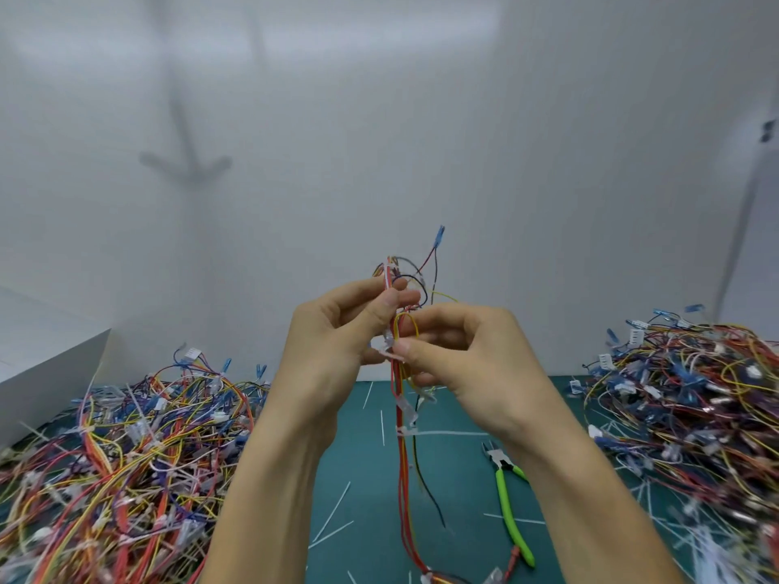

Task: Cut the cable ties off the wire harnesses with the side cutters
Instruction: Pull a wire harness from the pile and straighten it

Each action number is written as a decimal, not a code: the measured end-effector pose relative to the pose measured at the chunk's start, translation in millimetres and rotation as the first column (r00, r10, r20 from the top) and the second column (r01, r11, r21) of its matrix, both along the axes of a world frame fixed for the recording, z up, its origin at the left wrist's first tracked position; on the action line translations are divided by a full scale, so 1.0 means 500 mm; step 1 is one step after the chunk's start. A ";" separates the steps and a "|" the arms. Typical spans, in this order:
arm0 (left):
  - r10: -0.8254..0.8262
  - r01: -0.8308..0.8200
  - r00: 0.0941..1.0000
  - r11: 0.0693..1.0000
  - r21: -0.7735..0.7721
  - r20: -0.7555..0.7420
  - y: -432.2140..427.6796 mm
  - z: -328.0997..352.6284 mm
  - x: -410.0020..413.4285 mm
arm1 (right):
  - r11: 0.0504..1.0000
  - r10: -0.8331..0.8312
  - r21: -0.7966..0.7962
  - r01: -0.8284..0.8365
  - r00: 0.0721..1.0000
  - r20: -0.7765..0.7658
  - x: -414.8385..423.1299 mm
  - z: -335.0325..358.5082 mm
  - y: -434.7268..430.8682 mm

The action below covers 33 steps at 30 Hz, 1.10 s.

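Two hands are holding one wire harness point(401, 457) upright above the green mat point(366, 478): the left hand point(333, 343) is pinching its upper wires, the right hand point(468, 356) is pinching a white cable tie point(390, 349) just below. The side cutters point(508, 503) are lying on the mat, ungripped. Pulling the tie barehanded is probably risking strained wires.

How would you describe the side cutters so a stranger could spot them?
Find the green mat between the left pile and the right pile. Beside the right one, the cutters lie flat on it. Their bright lime handles stand out from the white cut ties scattered around.
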<state>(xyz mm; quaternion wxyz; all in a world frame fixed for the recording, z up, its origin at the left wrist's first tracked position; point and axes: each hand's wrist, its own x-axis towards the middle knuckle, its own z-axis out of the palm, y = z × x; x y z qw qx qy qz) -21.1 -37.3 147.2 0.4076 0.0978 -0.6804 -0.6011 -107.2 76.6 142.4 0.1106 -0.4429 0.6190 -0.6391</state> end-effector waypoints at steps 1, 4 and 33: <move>-0.012 0.012 1.000 1.000 -0.014 0.023 0.000 0.000 0.001 | 1.000 -0.002 -0.025 0.002 1.000 0.021 -0.001 0.001 0.000; -0.040 0.055 0.988 0.993 -0.100 0.150 0.000 -0.001 0.007 | 0.995 -0.027 -0.092 0.035 0.996 0.081 -0.007 0.004 0.004; -0.088 0.089 0.993 0.996 -0.016 0.074 -0.008 -0.004 0.015 | 0.994 0.036 -0.113 -0.003 0.956 0.292 -0.046 0.001 0.016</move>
